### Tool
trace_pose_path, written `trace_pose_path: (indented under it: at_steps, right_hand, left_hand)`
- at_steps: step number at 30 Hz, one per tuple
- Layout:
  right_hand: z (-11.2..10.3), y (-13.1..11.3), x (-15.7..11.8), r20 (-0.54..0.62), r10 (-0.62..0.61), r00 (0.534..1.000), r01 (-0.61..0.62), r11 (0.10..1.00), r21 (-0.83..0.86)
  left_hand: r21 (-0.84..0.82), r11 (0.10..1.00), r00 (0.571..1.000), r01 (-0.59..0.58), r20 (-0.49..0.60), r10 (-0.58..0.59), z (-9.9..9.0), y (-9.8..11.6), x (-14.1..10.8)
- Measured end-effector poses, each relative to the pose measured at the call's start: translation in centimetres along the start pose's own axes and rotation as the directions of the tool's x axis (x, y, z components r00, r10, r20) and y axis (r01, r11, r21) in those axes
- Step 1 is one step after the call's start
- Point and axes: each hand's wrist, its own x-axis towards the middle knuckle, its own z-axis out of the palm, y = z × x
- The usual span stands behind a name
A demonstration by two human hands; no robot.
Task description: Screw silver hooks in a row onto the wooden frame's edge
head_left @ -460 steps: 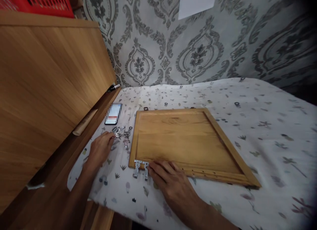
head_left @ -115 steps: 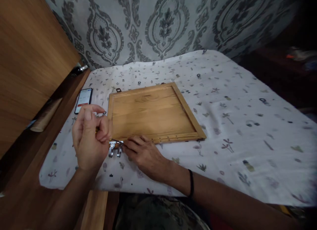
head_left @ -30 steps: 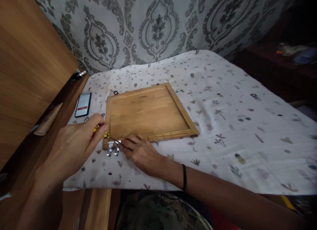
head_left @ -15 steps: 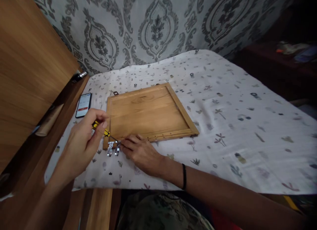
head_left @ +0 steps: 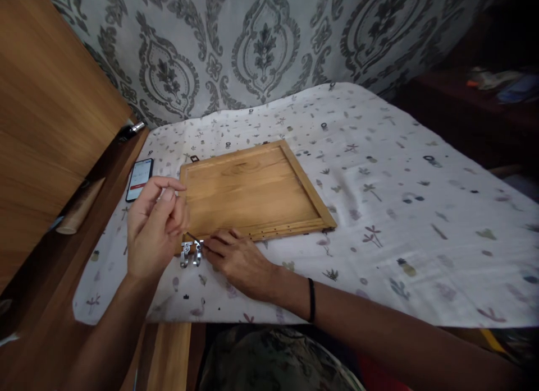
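Observation:
A framed wooden panel [head_left: 244, 189] lies flat on the patterned cloth. At its near left corner sits a shiny metal hook rack [head_left: 186, 248], its hooks hanging over the panel's edge. My left hand [head_left: 154, 228] is closed around a screwdriver, whose handle is now hidden behind the fingers. Only the thin dark shaft [head_left: 193, 237] shows, slanting down to the rack. My right hand [head_left: 236, 262] rests on the panel's near edge, fingers bent together and fingertips against the right end of the rack. What lies under those fingertips is hidden.
A phone [head_left: 140, 179] with a lit screen lies left of the panel. Wooden furniture [head_left: 63, 99] rises along the left, with a brown tube [head_left: 80, 208] beside it. A patterned curtain [head_left: 265, 54] hangs behind the white cloth [head_left: 421, 256].
My left hand has turned about the screwdriver, so its yellow and black handle is no longer visible. My right hand stays in place at the rack.

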Motion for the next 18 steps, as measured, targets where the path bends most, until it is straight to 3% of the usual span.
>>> trace_pose_path:
  at_steps: [3, 8, 14, 18]
  right_hand:
    - [0.0, 0.0, 0.0, 0.0, -0.003, 1.0, 0.003, 1.0, -0.001]
    - [0.1, 0.0, 0.0, 0.0, 0.0, 1.0, 0.0, 1.0, -0.011]
    - [0.1, 0.0, 0.0, 0.011, 0.001, 1.0, -0.001, 1.0, -0.029]
    - [0.0, 0.0, 0.0, 0.014, -0.005, 1.0, 0.005, 1.0, -0.026]
  left_hand:
    - [0.061, 0.998, 0.996, -0.022, -0.079, 0.026, 0.0, 0.1, -0.4]
    - [0.006, 0.999, 0.984, -0.04, -0.175, 0.04, 0.4, 0.3, -0.8]
    - [-0.045, 0.998, 0.999, 0.038, 0.002, -0.038, -0.7, 0.4, 0.1]
    - [-0.024, 1.0, 0.994, -0.006, -0.109, 0.003, -0.3, 0.3, -0.1]
